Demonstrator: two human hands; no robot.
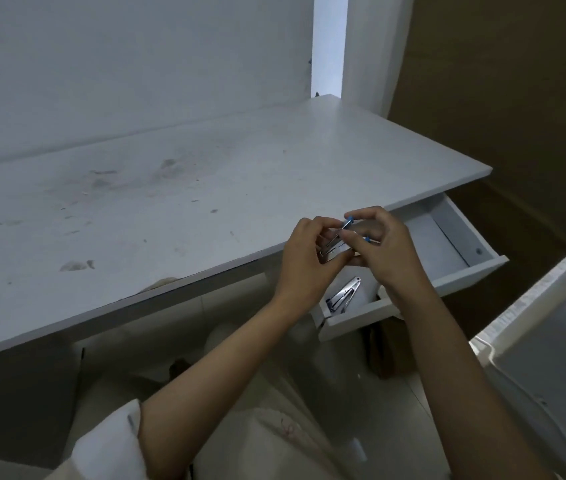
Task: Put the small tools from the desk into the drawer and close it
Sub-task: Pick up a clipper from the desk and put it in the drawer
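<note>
A white drawer (pixel 461 271) stands pulled out under the right end of the white desk (pixel 170 202). Above its left part, both of my hands grip a small bundle of metal tools (pixel 335 244), some with blue tips. My left hand (pixel 304 263) pinches the bundle's silver lower end. At the blue-tipped upper end, the fingers of my right hand (pixel 383 251) close around it. A silver nail clipper (pixel 343 294) lies inside the drawer near its front left corner, below my hands. The drawer's right part shows a bare white bottom.
The desk top is stained and scuffed, with a chipped front edge. A white wall runs behind it and a brown wall stands to the right. A white appliance or furniture edge (pixel 551 341) juts in at the lower right. My lap is below the desk.
</note>
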